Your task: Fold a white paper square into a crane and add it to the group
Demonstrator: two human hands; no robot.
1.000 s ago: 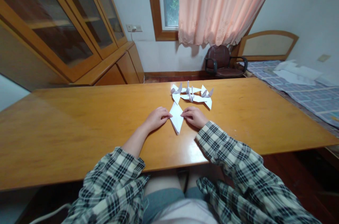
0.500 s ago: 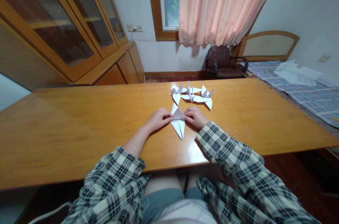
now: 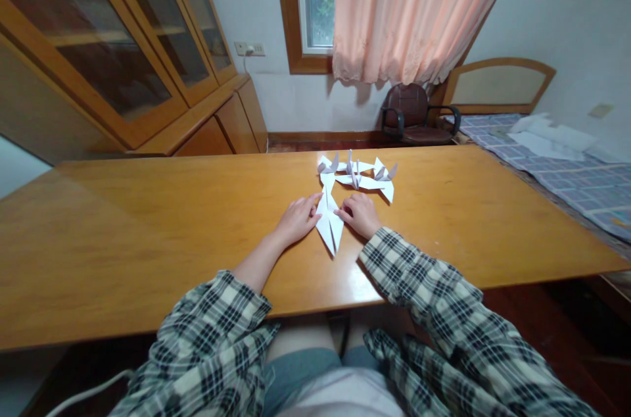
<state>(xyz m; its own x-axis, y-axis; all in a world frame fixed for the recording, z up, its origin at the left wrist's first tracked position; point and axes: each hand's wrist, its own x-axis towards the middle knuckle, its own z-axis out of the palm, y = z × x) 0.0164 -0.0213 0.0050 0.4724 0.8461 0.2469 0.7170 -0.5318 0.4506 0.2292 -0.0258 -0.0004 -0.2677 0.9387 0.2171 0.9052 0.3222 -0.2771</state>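
A white sheet folded into a long kite shape, the folded paper (image 3: 330, 225), lies on the table with its split point toward me. My left hand (image 3: 298, 220) is at its left edge, thumb on the side corner and index finger farther up along it. On the opposite edge, my right hand (image 3: 362, 214) has its fingers curled, with the tips pressed on the paper. Just beyond the far tip stand several folded paper cranes, among them a left crane (image 3: 327, 168), a middle crane (image 3: 355, 181) and a right crane (image 3: 384, 179).
The wooden table (image 3: 197, 226) reaches widely to both sides. A glass-door cabinet (image 3: 142, 42) stands at the left. Behind the table are a brown armchair (image 3: 413, 113) and a pink curtain (image 3: 409, 16). At the right is a bed (image 3: 537, 160) with white sheets on it.
The raised flap in the middle of the folded paper now lies flat, pointing away from me. My left index finger has moved up the edge; my right fingers remain at the right edge.
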